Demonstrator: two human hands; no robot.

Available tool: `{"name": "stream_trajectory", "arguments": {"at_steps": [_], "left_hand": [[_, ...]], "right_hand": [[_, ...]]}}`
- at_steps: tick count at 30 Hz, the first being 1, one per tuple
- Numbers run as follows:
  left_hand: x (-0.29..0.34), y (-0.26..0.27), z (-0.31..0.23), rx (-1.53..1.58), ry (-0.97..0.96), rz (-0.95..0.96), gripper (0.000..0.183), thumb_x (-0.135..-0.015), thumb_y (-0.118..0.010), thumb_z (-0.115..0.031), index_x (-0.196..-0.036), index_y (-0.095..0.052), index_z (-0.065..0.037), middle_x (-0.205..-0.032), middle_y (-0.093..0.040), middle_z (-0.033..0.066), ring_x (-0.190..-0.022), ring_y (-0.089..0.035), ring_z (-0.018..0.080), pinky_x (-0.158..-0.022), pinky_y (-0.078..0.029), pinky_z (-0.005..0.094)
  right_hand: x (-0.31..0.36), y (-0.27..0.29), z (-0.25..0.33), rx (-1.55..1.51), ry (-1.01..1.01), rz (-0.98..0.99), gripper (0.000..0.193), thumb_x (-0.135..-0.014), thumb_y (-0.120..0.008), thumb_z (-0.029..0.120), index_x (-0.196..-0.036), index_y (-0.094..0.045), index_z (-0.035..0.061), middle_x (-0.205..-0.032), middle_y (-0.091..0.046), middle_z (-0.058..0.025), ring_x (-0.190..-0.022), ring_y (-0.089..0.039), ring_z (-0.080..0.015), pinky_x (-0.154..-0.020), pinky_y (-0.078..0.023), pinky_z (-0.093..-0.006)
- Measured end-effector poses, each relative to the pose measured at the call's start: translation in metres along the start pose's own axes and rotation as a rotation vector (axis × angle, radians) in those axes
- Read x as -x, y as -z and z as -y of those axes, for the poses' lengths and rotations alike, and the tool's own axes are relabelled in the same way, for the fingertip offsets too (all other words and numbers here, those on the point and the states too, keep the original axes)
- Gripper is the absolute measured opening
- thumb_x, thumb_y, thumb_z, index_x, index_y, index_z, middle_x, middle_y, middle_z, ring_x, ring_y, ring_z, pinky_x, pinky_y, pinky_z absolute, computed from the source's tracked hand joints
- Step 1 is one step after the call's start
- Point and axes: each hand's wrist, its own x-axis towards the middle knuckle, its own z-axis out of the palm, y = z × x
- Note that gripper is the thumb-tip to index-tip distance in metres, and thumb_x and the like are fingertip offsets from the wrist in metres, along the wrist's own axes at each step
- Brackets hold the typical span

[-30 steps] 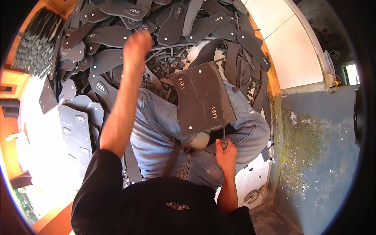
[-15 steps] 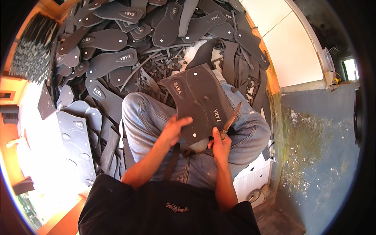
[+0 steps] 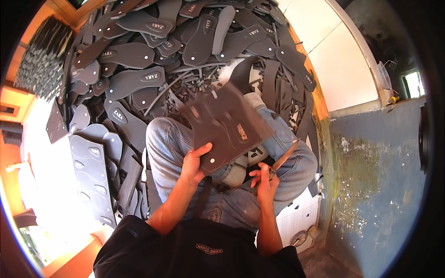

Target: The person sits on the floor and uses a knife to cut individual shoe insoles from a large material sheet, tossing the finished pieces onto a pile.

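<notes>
My left hand [image 3: 193, 163] grips the lower left corner of a dark foam sheet [image 3: 227, 127], thumb on top. Two sole shapes are marked on this sheet, with pale lettering and a white dot near its lower edge; its far part is blurred by motion. Just right of the sheet, apart from it, my right hand [image 3: 265, 181] is closed on the handle of a knife [image 3: 283, 157]. The blade points up and to the right, over my bent right knee. Both hands are above my lap, where my legs are crossed in blue jeans.
Cut dark foam soles [image 3: 134, 82] lie heaped beyond my legs, with thin offcuts [image 3: 197, 85] among them. At my left leans a stack of uncut foam sheets [image 3: 92, 178]. A stained blue-grey wall [image 3: 371, 176] stands close on the right.
My right hand has let go of the sheet and moved down and right with the knife. The left hand has shifted left and down, now gripping the sheet, which has swung leftward.
</notes>
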Motion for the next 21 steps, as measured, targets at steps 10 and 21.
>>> {"name": "stream_trajectory", "arguments": {"at_steps": [10, 21], "left_hand": [[0.031, 0.002, 0.024, 0.034, 0.174, -0.069, 0.036, -0.083, -0.064, -0.013, -0.116, -0.052, -0.001, -0.108, -0.061, 0.0109, -0.095, -0.063, 0.0220, -0.079, -0.055, 0.0372], [0.034, 0.015, 0.059, -0.088, 0.095, -0.117, 0.026, -0.083, -0.065, -0.010, -0.107, -0.059, -0.005, -0.098, -0.064, 0.0061, -0.088, -0.064, 0.0186, -0.078, -0.054, 0.0327]], "right_hand": [[0.050, 0.020, 0.018, 0.393, -0.176, 0.248, 0.028, -0.090, -0.060, 0.028, -0.089, -0.060, 0.0006, -0.062, -0.055, -0.0011, -0.050, -0.046, -0.0067, -0.045, -0.037, -0.0230], [0.030, -0.031, 0.062, 0.569, 0.109, 0.315, 0.026, -0.088, -0.062, 0.024, -0.083, -0.058, -0.0016, -0.059, -0.056, -0.0057, -0.051, -0.054, -0.0119, -0.050, -0.043, -0.0273]]}}
